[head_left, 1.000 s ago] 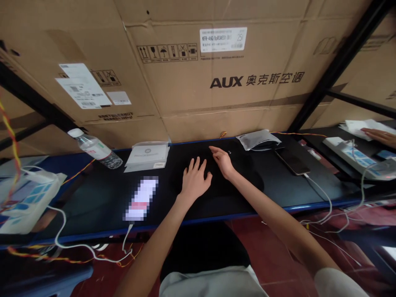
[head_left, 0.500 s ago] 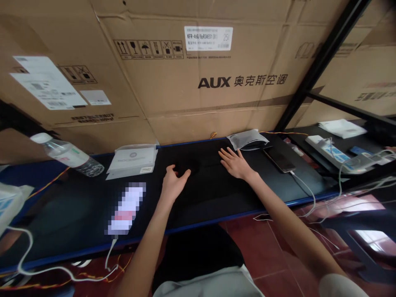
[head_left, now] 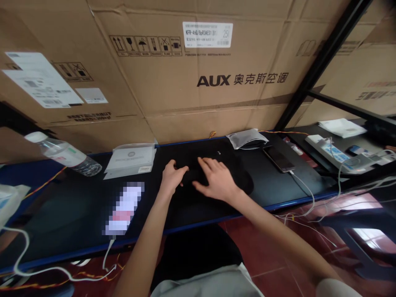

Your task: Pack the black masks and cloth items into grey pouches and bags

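A matte black, flat-looking thing [head_left: 244, 177] with small white print near its far side lies on the dark table in front of me. Its right edge is rounded; the rest blends into the tabletop, and I cannot tell its kind. Near its left part, my left hand [head_left: 171, 179] is curled, thumb toward the fingers, around something black that hardly stands out. My right hand [head_left: 218, 179] rests over the middle of the black thing, palm down, fingers stretched and thumb apart, pointing toward my left hand.
A phone with a lit, blurred screen [head_left: 125, 210] lies to the left, below a white packet [head_left: 131, 159] and a tipped water bottle [head_left: 66, 154]. To the right are a grey pouch [head_left: 246, 138] and a dark phone [head_left: 278, 159] on a cable. Large cartons [head_left: 173, 95] stand behind.
My right hand has moved left and nearer to me, toward my left hand. The white print and rounded edge of the black thing now show. My left thumb has come closer to the fingers.
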Available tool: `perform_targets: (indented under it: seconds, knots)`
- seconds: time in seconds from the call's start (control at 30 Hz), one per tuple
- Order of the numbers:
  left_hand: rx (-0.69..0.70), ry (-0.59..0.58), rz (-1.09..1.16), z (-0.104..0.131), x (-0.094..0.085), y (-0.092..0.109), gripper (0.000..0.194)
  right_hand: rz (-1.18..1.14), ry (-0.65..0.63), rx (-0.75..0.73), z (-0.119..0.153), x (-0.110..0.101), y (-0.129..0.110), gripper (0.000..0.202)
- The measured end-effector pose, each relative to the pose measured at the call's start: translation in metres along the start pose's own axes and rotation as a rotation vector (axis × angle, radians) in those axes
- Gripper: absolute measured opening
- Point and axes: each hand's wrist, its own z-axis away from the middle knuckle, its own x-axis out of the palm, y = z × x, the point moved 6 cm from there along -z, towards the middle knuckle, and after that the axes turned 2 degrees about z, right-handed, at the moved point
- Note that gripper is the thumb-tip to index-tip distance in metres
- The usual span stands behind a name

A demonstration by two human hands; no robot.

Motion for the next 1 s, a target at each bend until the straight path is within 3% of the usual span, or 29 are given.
perform_targets:
  seconds: [0.07,0.17,0.3,0.37,0.43,0.5,0.63,0.7,0.77,0.9,1.0]
  knots:
    - [0.063,0.018,-0.051,0.004,0.001,0.013,0.024,0.004,-0.052,-0.008,-0.003,0.009,-0.026,0.091]
    - [0.215,-0.034,-0.041,0.013,0.007,0.038,0.023,-0.030,-0.046,0.116,-0.010,0.017,-0.030,0.085]
    - [0.359,-0.227,0.207,0.024,0.018,0.062,0.031,-0.335,0.135,0.370,-0.007,0.011,0.009,0.060]
    - [0.442,-0.171,0.313,0.023,0.017,0.069,0.035,-0.579,0.288,0.500,0.001,0.008,0.036,0.047]
    - [0.581,-0.034,0.315,0.018,0.016,0.075,0.032,-0.791,0.417,0.614,0.011,0.008,0.061,0.040]
    - [0.745,-0.007,0.190,0.014,0.030,0.080,0.028,-0.885,0.478,0.684,0.020,0.008,0.079,0.037]
    - [0.985,-0.233,-0.188,0.014,0.086,0.080,0.034,-0.667,0.503,0.701,0.032,-0.007,0.096,0.036]
    - [1.008,-0.296,-0.307,0.015,0.107,0.075,0.042,-0.624,0.513,0.724,0.037,-0.013,0.102,0.036]
    - [0.998,-0.329,-0.350,0.016,0.118,0.070,0.046,-0.792,0.504,0.788,0.041,-0.010,0.109,0.037]
    - [0.962,-0.283,-0.260,0.013,0.121,0.060,0.048,-1.195,0.451,0.929,0.042,0.007,0.115,0.044]
    - [0.963,-0.264,-0.242,0.013,0.122,0.055,0.048,-1.062,0.472,0.862,0.040,0.003,0.119,0.038]
